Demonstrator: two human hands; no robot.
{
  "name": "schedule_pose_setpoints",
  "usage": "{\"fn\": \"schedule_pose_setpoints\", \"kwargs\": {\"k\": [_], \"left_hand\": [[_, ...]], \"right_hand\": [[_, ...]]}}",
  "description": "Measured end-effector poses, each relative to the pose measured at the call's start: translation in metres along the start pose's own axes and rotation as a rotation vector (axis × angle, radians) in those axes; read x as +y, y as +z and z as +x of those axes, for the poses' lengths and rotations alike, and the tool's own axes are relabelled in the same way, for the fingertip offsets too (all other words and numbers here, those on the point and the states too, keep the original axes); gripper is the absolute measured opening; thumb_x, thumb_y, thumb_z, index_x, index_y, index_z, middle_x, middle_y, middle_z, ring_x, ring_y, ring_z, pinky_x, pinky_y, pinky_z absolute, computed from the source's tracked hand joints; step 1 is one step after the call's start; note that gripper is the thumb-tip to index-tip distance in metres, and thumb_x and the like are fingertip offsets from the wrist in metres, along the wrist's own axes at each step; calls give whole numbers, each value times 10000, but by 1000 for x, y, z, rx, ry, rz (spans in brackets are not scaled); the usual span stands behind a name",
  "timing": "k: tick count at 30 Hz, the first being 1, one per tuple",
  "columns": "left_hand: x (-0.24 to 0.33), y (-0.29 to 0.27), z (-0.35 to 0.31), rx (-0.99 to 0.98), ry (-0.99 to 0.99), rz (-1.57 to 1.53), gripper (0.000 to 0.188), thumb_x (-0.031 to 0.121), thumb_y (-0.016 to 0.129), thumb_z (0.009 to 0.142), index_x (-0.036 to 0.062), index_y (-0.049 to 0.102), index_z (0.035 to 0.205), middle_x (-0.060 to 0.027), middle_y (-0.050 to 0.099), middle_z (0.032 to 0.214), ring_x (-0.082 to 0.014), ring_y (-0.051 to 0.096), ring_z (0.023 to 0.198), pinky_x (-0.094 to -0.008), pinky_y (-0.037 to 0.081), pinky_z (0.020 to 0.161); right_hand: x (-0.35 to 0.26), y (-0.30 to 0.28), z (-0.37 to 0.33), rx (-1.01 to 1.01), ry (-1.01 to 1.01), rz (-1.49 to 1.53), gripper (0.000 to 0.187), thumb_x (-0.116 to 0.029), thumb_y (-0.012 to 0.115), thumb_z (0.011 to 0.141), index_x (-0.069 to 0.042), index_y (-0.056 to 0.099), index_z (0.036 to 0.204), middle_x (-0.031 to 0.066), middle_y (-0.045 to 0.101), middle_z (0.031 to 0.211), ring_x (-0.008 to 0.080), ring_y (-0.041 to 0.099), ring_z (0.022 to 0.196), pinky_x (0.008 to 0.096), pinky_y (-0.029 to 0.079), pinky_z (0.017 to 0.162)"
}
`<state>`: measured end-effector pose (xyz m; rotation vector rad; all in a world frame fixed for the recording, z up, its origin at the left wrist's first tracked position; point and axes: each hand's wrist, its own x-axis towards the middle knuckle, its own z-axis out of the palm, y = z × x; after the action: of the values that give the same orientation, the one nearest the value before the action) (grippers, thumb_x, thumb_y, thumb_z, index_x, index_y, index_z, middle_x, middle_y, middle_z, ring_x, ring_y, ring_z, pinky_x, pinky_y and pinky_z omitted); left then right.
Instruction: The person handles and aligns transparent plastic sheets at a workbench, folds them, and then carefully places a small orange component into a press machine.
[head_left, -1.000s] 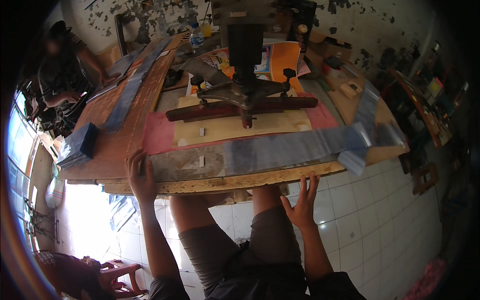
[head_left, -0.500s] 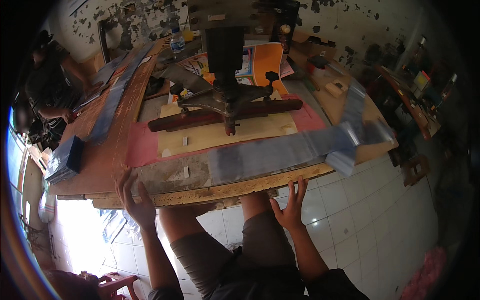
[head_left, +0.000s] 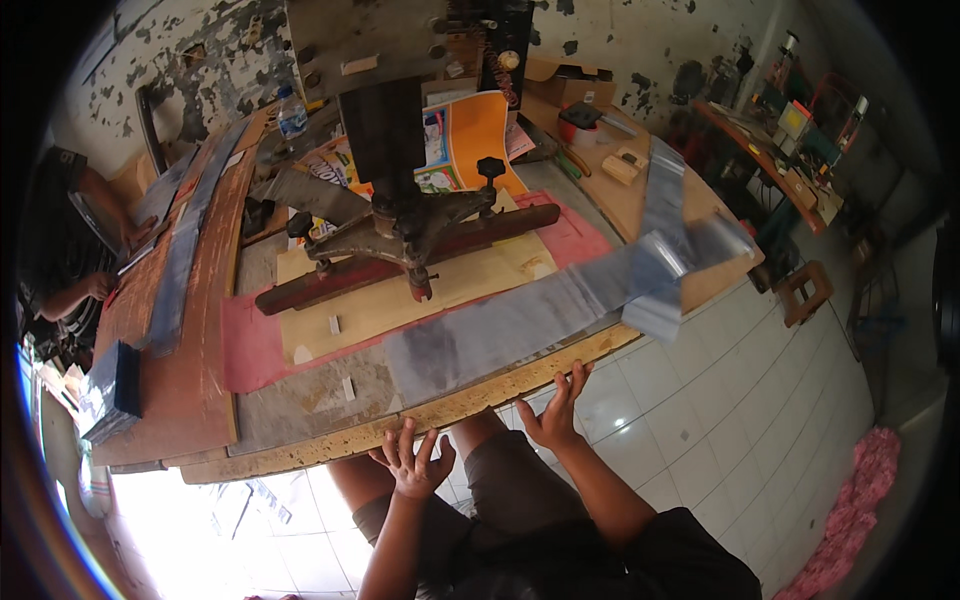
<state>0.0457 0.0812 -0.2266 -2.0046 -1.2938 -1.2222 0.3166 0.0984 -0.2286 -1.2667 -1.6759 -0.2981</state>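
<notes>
Lettering in the head view: large coloured print on the curled sheet (head_left: pixel 480 150) with an orange panel, far side of the worktable (head_left: pixel 300 415); label on the clear bottle (head_left: pixel 291 118) too small to read from here. Left hand (head_left: pixel 412 468) and right hand (head_left: pixel 557 410) both open, fingers spread, gripping nothing; fingertips right at the table's front edge (head_left: pixel 490 392), contact hard to judge. Plastic strip (head_left: pixel 500 335) lies on the tabletop just beyond both hands, running from ahead of the left out past the right. Translucent grey-blue, shiny, wrinkled; folded or crossed by another at its right end, can't tell which. Beyond it, black metal press (head_left: pixel 400 230) with red-brown bar (head_left: pixel 505 228) over yellow board (head_left: pixel 460 278).
</notes>
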Motion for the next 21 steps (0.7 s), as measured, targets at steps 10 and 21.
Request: {"fn": "schedule_pose_setpoints", "kwargs": {"k": [10, 21], "left_hand": [[7, -4, 2, -15, -63, -35, 610, 192, 754, 817, 185, 480, 1362, -165, 492, 1488, -440, 269, 1491, -633, 17, 1225], [7, -14, -1, -65, -86, -33, 567, 189, 738, 830, 182, 518, 1352, -136, 517, 1473, -399, 251, 1525, -674, 100, 1215]], "right_hand": [[2, 12, -5, 80, -16, -45, 804, -313, 699, 945, 16, 265, 1536, 358, 133, 1611, 612, 36, 1503, 740, 114, 1171], [7, -80, 56, 176, 59, -319, 431, -333, 673, 934, -52, 644, 1260, 173, 551, 1408, 397, 449, 1316, 536, 283, 1128]]}}
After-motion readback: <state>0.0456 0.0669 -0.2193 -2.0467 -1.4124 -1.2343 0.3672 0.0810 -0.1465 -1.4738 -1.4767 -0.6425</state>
